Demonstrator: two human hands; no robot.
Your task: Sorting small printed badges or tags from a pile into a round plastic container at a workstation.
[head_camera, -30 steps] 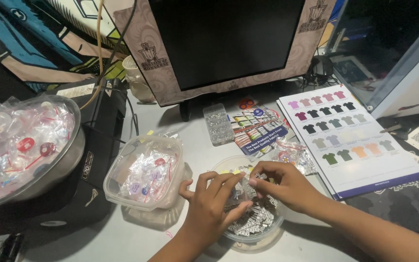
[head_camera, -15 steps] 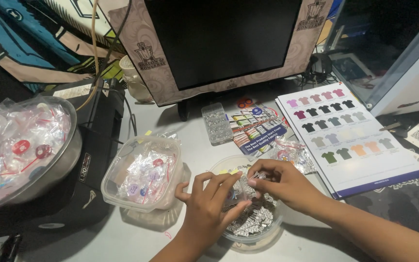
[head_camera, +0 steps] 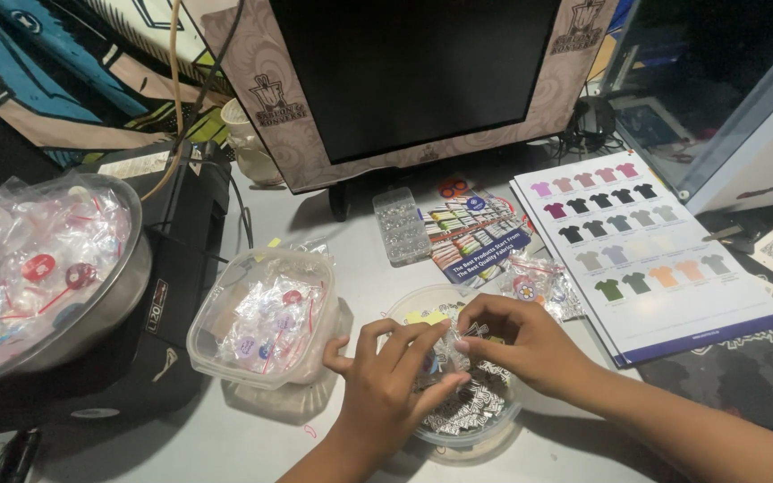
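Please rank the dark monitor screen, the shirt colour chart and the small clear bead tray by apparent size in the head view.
1. Monitor screen, largest.
2. Shirt colour chart.
3. Clear bead tray, smallest by far.

Overall light: dim room, cool cast, the pale desk (head_camera: 360, 233) at centre catching most of it.
Source: light seems to fall from above, around twelve to one o'clock.
Shadows: soft dark pool under the monitor (head_camera: 413, 72); murk at eight o'clock below the steel bowl (head_camera: 131, 268).
Glare: sheen on the bagged items at nine o'clock; bright white colour chart (head_camera: 646, 259) at three o'clock.
Focus: mostly sharp; slight softness on the left hand (head_camera: 386, 385) and right hand (head_camera: 516, 344).
Edges: wide-angle bend, monitor frame leaning outward; corners darken.
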